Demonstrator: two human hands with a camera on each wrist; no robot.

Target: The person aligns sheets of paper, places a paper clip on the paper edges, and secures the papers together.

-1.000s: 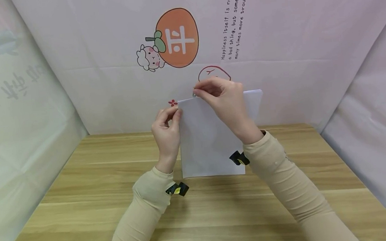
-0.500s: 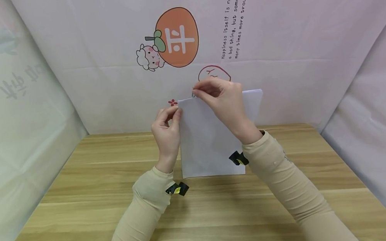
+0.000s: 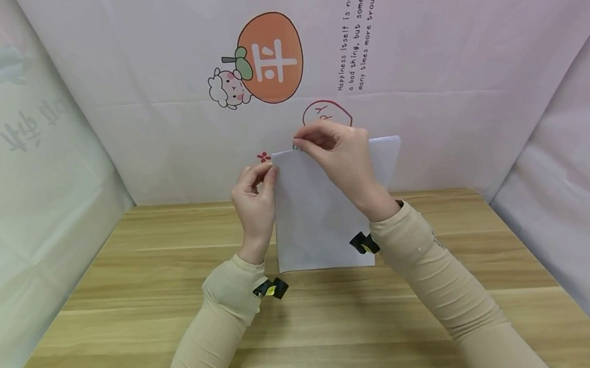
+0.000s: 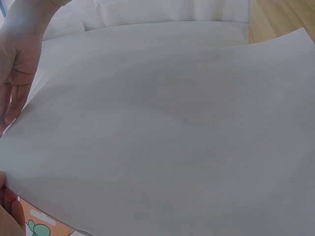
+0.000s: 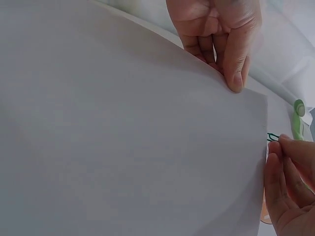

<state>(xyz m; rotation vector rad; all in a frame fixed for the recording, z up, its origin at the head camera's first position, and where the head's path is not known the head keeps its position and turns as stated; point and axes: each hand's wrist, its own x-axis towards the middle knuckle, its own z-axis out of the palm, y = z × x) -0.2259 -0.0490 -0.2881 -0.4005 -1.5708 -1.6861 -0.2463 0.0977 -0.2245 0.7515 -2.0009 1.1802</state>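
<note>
A white sheet of paper (image 3: 319,217) stands roughly upright above the table, its top edge facing the back cloth. My left hand (image 3: 255,202) pinches its left edge close to the upper corner, thumb on the near side. At the top edge, my right hand (image 3: 348,158) pinches a small green paper clip (image 5: 273,137) between thumb and fingertips. In the right wrist view the clip's free end points at the paper's edge and appears to meet it; whether it grips the sheet I cannot tell. The right hand hides part of the top edge.
Below the paper lies a wood-grain table (image 3: 310,336). A white printed cloth (image 3: 162,131) hangs behind, with further pale cloths at the left (image 3: 28,233) and right (image 3: 567,181). Small black cameras (image 3: 278,288) sit on both wrists.
My right hand has shifted very slightly left, bringing the paper clip a little lower at the top edge. The left hand and the paper have stayed in place.
</note>
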